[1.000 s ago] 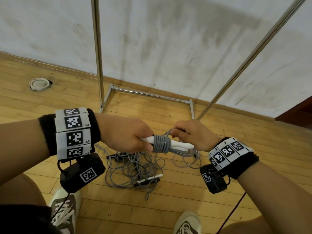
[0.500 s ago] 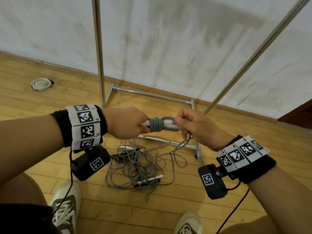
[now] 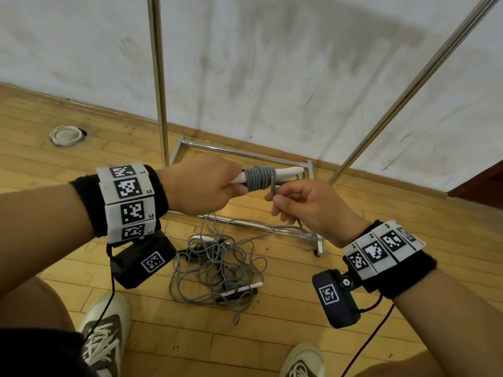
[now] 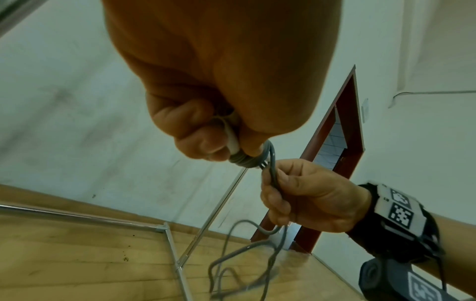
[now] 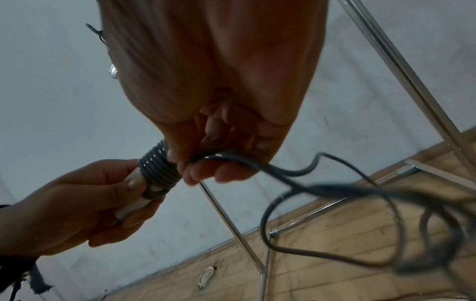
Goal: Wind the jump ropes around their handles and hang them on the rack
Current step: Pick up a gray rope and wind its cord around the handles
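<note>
My left hand point(image 3: 206, 183) grips the white handles point(image 3: 288, 172) of a jump rope, held level in front of the rack. Several turns of grey rope point(image 3: 260, 177) are wound round them. Just below the coil my right hand point(image 3: 304, 205) pinches the loose grey rope point(image 4: 273, 173), which trails down from my fist to the floor. In the right wrist view the coil point(image 5: 158, 169) sits against my right fingers point(image 5: 195, 173). A tangled pile of grey rope point(image 3: 217, 268) with another white handle point(image 3: 245, 288) lies on the floor below.
The metal rack's uprights point(image 3: 158, 77) and base bars point(image 3: 239, 152) stand against the white wall ahead. A white ring point(image 3: 66, 135) lies on the wooden floor at the left. My shoes point(image 3: 103, 338) are at the bottom edge. A dark red door frame point(image 4: 335, 146) is at the right.
Both hands have risen toward the rack. My right hand has swung from above the handles to below the coil, bringing the rope round, and the coil has gained turns.
</note>
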`<move>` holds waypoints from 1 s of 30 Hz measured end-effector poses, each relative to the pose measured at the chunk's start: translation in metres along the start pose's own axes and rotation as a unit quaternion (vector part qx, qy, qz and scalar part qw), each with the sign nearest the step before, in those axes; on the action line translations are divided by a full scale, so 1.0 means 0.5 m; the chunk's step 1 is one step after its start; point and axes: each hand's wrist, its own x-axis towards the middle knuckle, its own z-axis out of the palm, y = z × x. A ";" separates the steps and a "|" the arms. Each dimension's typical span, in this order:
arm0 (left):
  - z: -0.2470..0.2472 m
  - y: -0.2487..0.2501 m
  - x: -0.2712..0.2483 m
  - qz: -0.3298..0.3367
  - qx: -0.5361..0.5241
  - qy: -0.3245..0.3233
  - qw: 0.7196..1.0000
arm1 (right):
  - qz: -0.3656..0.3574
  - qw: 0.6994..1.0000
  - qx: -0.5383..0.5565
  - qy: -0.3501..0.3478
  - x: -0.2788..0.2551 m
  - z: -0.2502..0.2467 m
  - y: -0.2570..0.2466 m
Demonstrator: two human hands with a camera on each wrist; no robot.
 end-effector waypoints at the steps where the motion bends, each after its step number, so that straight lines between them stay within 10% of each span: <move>1: -0.001 0.003 -0.001 0.006 -0.009 0.005 1.000 | 0.006 1.000 0.014 0.003 0.000 0.001 0.000; 15: -0.030 0.011 -0.023 0.031 -0.134 0.020 0.990 | -0.019 0.995 0.100 -0.001 -0.010 0.015 0.013; 24: -0.038 0.017 -0.037 0.059 -0.171 -0.011 0.983 | 0.012 0.983 -0.167 -0.071 0.005 0.002 0.033; 30: -0.041 0.016 -0.040 0.049 -0.189 -0.018 0.981 | 0.032 0.989 -0.103 -0.099 -0.002 0.010 0.037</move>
